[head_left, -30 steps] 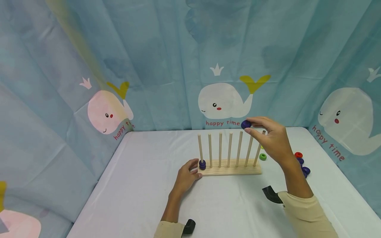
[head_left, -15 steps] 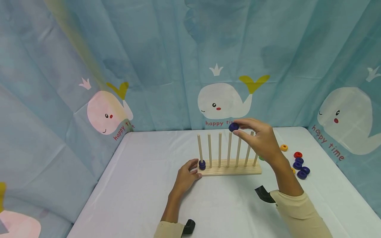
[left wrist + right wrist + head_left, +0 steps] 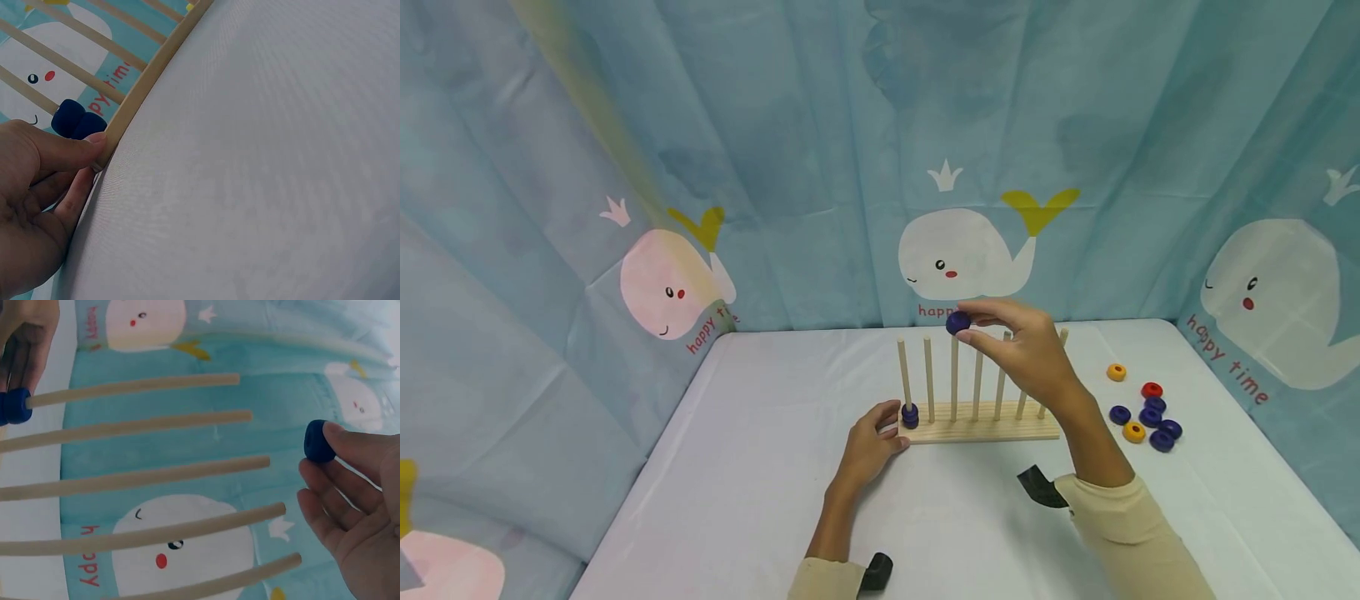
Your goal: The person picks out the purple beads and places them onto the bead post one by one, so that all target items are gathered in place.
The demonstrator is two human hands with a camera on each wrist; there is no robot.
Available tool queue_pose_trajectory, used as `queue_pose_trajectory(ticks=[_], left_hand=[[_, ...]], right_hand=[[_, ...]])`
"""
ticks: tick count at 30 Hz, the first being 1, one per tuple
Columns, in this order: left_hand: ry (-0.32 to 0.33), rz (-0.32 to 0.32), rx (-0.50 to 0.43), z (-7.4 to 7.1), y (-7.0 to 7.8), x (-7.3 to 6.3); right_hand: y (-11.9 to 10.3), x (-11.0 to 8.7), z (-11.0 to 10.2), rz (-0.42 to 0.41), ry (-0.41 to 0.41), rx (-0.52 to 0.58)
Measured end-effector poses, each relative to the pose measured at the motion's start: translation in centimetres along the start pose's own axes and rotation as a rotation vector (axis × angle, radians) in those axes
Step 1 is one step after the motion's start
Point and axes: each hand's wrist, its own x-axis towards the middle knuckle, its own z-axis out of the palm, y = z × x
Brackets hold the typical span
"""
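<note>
dark blue rounded ring (image 3: 958, 323) up in the air, right hand (image 3: 1022, 346) has it pinched

so the right hand is just right of centre in the frame, thumb and fingertip closed on the sides of that ring, the gap between them only as wide as the ring itself. in the head view it sits right at the top of the third peg from the left, but the right wrist view shows it apart from the peg tips.

the thin round pale wooden pegs (image 3: 929, 379) stand in a row on a long flat pale wooden base (image 3: 985, 429), lower middle of the frame. left hand (image 3: 868, 450) grips its left end, thumb on the front edge, fingers bent round the end. two stacked dark blue rings (image 3: 910, 416) are on the leftmost peg, right by those fingers.

lower right: five loose dark blue rings (image 3: 1150, 416), two yellow-orange rings (image 3: 1117, 372) and a red ring (image 3: 1152, 390), all lying on a white cloth-covered table (image 3: 737, 500). light blue whale-print curtain (image 3: 775, 125) fills the upper frame.
</note>
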Motion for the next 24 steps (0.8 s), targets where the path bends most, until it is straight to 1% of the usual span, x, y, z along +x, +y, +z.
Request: queue_pose_trajectory(ticks=[5,10,16,24], left_hand=[[0.0,0.004,-0.009,0.0,0.0,0.0],[-0.001,0.004,-0.013,-0.1,0.1,-0.1],[-0.005,0.008,-0.009,-0.1,0.1,-0.1],[0.002,-0.007,-0.002,-0.1,0.1,0.0]], right_hand=[[-0.2,0.5,0.9,-0.032,-0.033,0.022],[-0.4,0.7,1.8,-0.033,-0.069,0.051],[-0.2,0.9,2.8,-0.068,-0.082,0.02],[-0.2,1.0,4.0,-0.083,-0.094,0.002]])
